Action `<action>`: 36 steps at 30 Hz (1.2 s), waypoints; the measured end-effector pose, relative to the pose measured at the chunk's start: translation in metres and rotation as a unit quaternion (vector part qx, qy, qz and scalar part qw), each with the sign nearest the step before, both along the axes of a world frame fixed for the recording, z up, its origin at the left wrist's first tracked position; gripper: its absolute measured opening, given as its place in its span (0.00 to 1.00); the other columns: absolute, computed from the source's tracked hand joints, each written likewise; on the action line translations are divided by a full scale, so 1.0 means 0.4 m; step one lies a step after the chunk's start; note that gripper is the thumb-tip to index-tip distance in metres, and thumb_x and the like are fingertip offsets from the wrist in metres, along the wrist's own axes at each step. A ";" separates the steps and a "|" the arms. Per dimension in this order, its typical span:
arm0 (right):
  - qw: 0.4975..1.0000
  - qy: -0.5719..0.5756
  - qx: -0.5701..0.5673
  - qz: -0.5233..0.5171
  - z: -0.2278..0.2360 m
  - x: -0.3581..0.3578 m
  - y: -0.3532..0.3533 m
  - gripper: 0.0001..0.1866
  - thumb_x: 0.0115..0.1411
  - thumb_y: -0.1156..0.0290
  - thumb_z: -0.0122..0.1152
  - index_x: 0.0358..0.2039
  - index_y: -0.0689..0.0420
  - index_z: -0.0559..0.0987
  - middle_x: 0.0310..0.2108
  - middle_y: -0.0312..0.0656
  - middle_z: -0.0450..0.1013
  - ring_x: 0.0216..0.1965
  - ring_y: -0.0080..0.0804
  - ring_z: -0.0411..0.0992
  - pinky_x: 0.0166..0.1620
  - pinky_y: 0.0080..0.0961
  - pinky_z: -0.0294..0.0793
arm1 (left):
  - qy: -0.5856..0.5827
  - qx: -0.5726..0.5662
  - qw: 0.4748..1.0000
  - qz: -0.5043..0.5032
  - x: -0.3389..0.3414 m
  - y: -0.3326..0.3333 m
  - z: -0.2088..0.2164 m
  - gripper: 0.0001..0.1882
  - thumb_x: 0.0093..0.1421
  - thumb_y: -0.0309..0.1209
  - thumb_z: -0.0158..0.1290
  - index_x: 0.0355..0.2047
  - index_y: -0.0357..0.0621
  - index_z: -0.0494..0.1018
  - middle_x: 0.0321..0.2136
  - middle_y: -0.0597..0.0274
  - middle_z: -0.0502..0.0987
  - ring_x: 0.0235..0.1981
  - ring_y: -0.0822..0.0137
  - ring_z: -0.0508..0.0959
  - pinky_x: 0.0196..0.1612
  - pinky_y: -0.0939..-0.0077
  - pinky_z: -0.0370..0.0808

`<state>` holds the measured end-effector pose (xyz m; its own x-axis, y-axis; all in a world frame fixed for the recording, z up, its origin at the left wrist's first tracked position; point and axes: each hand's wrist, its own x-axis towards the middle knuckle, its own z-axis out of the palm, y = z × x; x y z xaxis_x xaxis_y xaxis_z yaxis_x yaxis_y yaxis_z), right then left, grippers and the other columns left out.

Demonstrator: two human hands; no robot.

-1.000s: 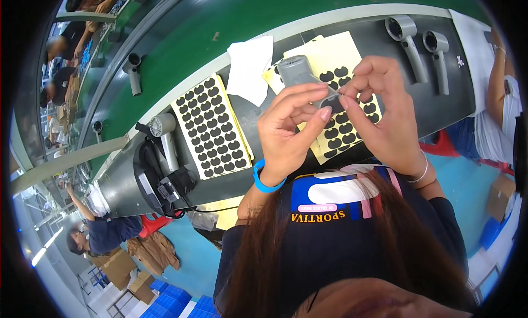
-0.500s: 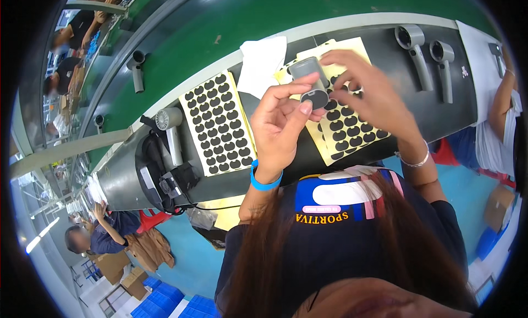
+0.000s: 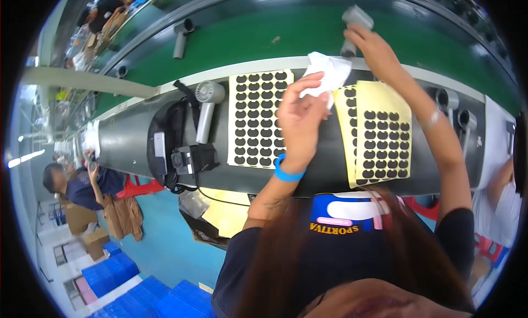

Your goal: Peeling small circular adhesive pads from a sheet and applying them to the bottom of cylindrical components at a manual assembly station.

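Observation:
Out over the green belt, my right hand (image 3: 377, 51) grips a grey handheld fan (image 3: 357, 20) near its middle. The fan is smeared by motion, its round head away from me and its handle end toward me. My left hand (image 3: 302, 117) hovers over the bench with fingers loosely curled and the thumb apart. Behind its fingertips lies a crumpled white cloth or paper (image 3: 336, 69); I cannot tell whether they touch. Yellow-backed sheets of black notched round stickers (image 3: 383, 145) lie below my right forearm, the upper sheet bare along its top. Another sticker sheet (image 3: 256, 120) is left of my left hand.
Two grey fans (image 3: 466, 120) (image 3: 446, 100) lie at the right. Another fan (image 3: 204, 117) rests beside a black bag (image 3: 165, 139) on the left. A fan (image 3: 180, 39) stands on the green belt (image 3: 247, 40). A co-worker sits far left, another at the right edge.
The fan has passed from my left hand to my right, which has reached forward over the green belt with it. My left hand has let go. The view has shifted.

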<state>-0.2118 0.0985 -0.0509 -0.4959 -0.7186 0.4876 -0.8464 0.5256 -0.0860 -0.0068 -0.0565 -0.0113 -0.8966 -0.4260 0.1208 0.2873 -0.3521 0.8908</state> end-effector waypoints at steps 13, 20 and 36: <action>0.982 -0.123 -0.129 -0.069 0.028 0.110 0.186 0.16 0.58 0.79 0.53 0.48 0.60 0.74 0.45 0.49 0.73 0.43 0.45 0.73 0.46 0.33 0.72 | -0.045 -0.310 0.943 -0.115 0.047 0.010 -0.094 0.14 0.54 0.23 0.58 0.42 0.38 0.73 0.43 0.55 0.76 0.40 0.64 0.76 0.43 0.76 0.72; 0.925 -0.251 -0.172 -0.226 -0.060 0.334 0.288 0.08 0.55 0.75 0.59 0.37 0.62 0.77 0.32 0.48 0.73 0.35 0.40 0.75 0.39 0.29 0.74 | 0.070 -0.571 0.807 -0.132 -0.036 0.155 -0.145 0.27 0.50 0.38 0.64 0.48 0.39 0.71 0.55 0.45 0.65 0.58 0.47 0.63 0.59 0.59 0.62; 0.940 -0.136 -0.249 -0.188 -0.111 0.346 0.313 0.04 0.52 0.78 0.58 0.29 0.60 0.73 0.31 0.47 0.67 0.33 0.44 0.69 0.37 0.34 0.69 | 0.101 -0.681 0.719 -0.094 -0.107 0.230 -0.231 0.39 0.49 0.52 0.62 0.52 0.34 0.67 0.58 0.35 0.60 0.60 0.40 0.58 0.62 0.52 0.55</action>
